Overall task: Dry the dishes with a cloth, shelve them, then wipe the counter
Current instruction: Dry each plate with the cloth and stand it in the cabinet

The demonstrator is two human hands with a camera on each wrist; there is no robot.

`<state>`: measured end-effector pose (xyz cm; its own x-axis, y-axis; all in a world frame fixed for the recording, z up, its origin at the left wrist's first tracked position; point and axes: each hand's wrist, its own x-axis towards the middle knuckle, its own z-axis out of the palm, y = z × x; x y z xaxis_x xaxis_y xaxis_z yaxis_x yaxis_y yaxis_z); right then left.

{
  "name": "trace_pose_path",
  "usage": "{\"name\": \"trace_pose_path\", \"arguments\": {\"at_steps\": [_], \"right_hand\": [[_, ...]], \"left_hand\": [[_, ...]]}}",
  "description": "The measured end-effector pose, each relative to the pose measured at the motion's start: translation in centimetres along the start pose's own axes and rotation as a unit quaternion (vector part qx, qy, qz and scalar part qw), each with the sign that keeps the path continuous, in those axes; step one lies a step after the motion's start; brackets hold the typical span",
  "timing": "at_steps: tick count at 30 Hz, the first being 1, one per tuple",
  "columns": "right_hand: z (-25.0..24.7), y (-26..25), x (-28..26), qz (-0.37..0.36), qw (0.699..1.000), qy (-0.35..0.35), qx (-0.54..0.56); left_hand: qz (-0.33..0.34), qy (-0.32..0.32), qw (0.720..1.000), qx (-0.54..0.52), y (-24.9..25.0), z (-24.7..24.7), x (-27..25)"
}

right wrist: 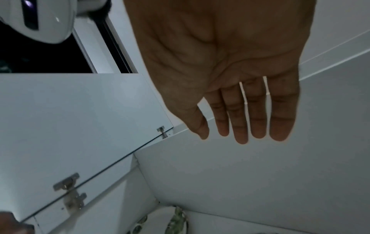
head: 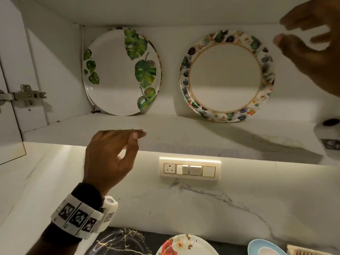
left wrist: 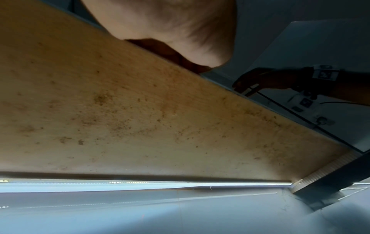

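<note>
Two plates (head: 122, 70) (head: 227, 76) leaning upright on shelf (head: 184, 133), both hands (head: 112, 153) (head: 312, 50) released, holding nothing

Below the cabinet you have a switch panel (head: 189, 169) set into the marbled wall (head: 239, 199), with 1 socket at its left end and a strip of light glowing along its top edge. To your left the cabinet door (head: 9, 107) stands open on a metal hinge (head: 29, 94). From the right wrist you see 2 hinges (right wrist: 69, 183) on that door.
</note>
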<state>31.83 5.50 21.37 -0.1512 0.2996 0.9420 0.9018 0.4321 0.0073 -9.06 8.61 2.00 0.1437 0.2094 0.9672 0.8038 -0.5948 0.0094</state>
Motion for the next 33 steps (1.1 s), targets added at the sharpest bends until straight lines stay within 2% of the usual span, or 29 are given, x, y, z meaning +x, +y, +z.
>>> {"name": "trace_pose_path", "arguments": {"at_steps": [1,3,4,5,6,8,9,10,11,13,17,21,23,26,30,33], "right_hand": [[0.0,-0.1,-0.7,0.021,1.0,-0.017,0.005],[0.5,0.6,-1.5,0.112,0.984,-0.121,-0.062],[0.7,0.8,-1.4,0.175,0.961,-0.181,-0.112],[1.3,1.4,-1.1,0.244,0.935,-0.23,-0.118],[1.9,1.9,-0.7,0.321,0.904,-0.272,-0.07],[3.8,3.5,-0.1,0.463,0.808,-0.349,0.104],[4.6,4.4,0.1,0.494,0.768,-0.383,0.139],[5.7,5.5,-0.1,0.499,0.75,-0.411,0.139],[6.6,6.3,-0.2,0.485,0.747,-0.437,0.125],[8.3,6.6,-0.4,0.428,0.766,-0.468,0.103],[8.7,5.2,1.7,0.408,0.792,-0.386,0.242],[6.0,4.2,5.7,0.373,0.819,-0.321,0.296],[5.0,4.0,7.6,0.358,0.847,-0.273,0.283],[5.3,4.5,10.0,0.345,0.897,-0.199,0.191],[6.7,5.7,11.4,0.343,0.92,-0.155,0.109],[7.9,5.7,10.9,0.301,0.946,-0.103,0.066]], "left_hand": [[-0.002,-0.005,1.0,-0.001,0.2,-0.1,-0.1],[-0.014,-0.003,1.0,0.002,0.4,-0.1,-0.1],[-0.022,0.001,1.0,0.0,0.6,-0.1,-0.1],[-0.029,0.005,1.0,-0.002,0.7,-0.1,-0.1],[-0.033,0.009,0.999,-0.002,0.8,0.0,0.0],[-0.033,0.012,0.999,0.004,0.9,0.2,0.0],[-0.029,0.014,0.999,0.009,1.0,0.1,-0.1],[-0.023,0.012,1.0,0.01,1.0,0.2,-0.2],[-0.016,0.01,1.0,0.008,1.0,0.2,-0.1],[-0.017,0.009,1.0,-0.002,0.9,0.0,-0.2],[-0.03,0.023,0.999,-0.002,1.0,0.2,-0.1],[-0.025,0.048,0.999,-0.007,0.9,0.5,0.0],[-0.023,0.058,0.998,-0.013,0.9,0.6,0.1],[-0.016,0.069,0.997,-0.006,1.0,0.9,0.0],[-0.014,0.079,0.997,-0.002,0.9,0.9,0.0],[-0.019,0.077,0.997,-0.003,0.9,1.0,0.0]]}}
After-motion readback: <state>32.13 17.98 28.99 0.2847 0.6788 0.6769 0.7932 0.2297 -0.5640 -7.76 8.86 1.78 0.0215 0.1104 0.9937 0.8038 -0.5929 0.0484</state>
